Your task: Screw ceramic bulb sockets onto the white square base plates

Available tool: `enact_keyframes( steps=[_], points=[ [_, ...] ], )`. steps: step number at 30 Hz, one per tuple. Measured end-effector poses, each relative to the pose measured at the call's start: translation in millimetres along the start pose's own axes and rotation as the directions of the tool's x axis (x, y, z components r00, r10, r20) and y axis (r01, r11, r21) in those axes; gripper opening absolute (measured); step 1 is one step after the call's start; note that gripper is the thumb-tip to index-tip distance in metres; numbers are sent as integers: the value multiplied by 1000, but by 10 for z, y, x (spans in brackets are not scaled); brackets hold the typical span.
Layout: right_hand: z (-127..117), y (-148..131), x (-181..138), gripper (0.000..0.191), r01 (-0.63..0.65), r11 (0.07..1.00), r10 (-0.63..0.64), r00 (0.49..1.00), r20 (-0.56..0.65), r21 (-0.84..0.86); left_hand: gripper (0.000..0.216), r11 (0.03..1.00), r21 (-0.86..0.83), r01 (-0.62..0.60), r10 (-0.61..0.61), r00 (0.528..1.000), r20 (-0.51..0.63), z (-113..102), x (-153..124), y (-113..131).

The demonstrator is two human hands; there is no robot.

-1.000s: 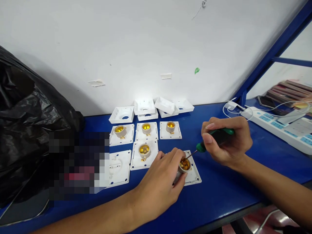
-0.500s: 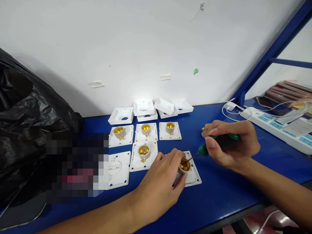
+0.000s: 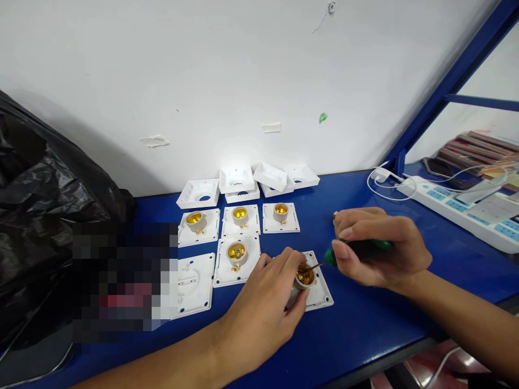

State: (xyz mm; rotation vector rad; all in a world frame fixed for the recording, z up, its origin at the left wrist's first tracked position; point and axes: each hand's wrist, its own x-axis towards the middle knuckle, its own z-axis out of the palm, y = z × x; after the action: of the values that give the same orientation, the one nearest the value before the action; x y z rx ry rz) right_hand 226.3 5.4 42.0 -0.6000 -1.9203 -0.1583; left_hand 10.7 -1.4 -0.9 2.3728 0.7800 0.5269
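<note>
My left hand is closed around a beige lamp socket with a brass inside, which sits on a white square plate on the blue table. In my right hand I grip a green and black screwdriver. Its thin shaft slants down to the left, and its tip is inside the socket's brass opening.
Several more white plates with brass sockets lie in rows behind my left hand, with empty white covers along the wall. A black plastic bag fills the left. A white power strip with cables lies at right. A blurred patch hides part of the table.
My right hand has dropped lower and turned a little with the screwdriver, whose tip stays in the socket. My left hand keeps its hold. The view has shifted slightly.
</note>
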Motion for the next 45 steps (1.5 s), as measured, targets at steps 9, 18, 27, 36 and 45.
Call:
enact_keyframes(
  steps=[9,18,27,36,45],
  points=[
    [28,12,-25,19,-24,998,30,994,-104,52,28,1000,16,15,-15,1000,-5,-3,-8,25],
    [-30,12,-7,18,21,998,-18,998,-55,63,29,999,15,40,-40,999,2,-4,1,25],
    [-54,5,-22,21,28,999,-28,1000,-4,26,29,999,10,35,-35,999,2,15,7,5],
    [-21,-14,-26,27,-9,994,-3,994,106,110,28,999,15,30,-30,1000,3,12,3,4],
    [-20,-17,-54,24,-13,994,-2,991,137,109,26,999,22,44,-44,999,15,21,6,8]
  ],
)
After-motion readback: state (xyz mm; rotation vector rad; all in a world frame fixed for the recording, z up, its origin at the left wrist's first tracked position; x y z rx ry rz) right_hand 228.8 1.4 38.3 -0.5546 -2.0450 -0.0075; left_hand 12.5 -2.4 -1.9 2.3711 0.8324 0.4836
